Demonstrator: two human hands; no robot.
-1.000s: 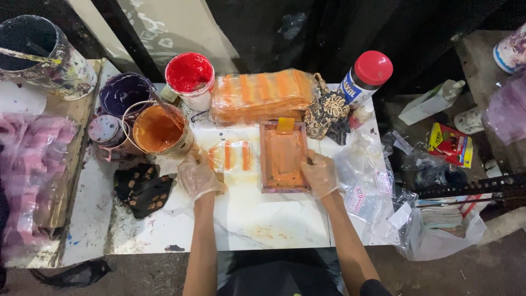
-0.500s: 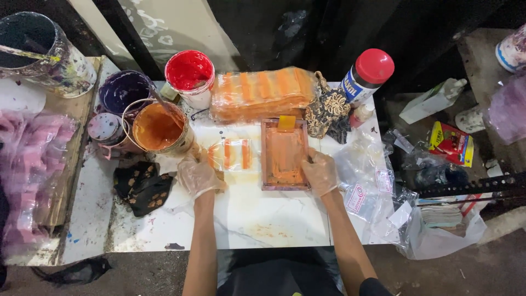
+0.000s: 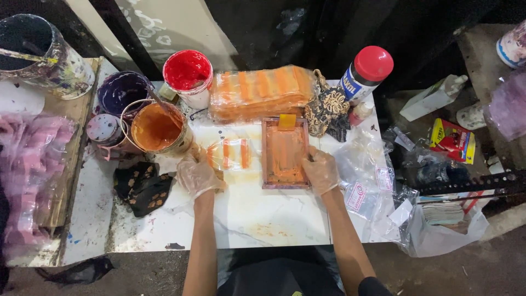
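Note:
Both of my hands wear thin clear gloves. My left hand (image 3: 198, 175) rests on the white marble-look table (image 3: 246, 219), its fingers on the left edge of a small clear bag with orange stripes (image 3: 231, 153). My right hand (image 3: 321, 171) grips the right side of a wooden printing frame (image 3: 285, 154) smeared with orange ink. A small yellow squeegee (image 3: 286, 120) lies at the frame's far end. Beyond the frame lies a stack of orange-striped bags (image 3: 260, 92).
An orange paint pot (image 3: 158, 129), a red one (image 3: 188, 74) and a dark purple one (image 3: 121, 91) stand at the left rear. A red-capped spray can (image 3: 364, 74) and patterned cloth (image 3: 326, 109) sit right of the stack. Dark rags (image 3: 141, 187) lie left; plastic bags (image 3: 372, 181) right.
My left hand slid a little left and toward me along the striped bag's edge. My right hand stayed on the frame.

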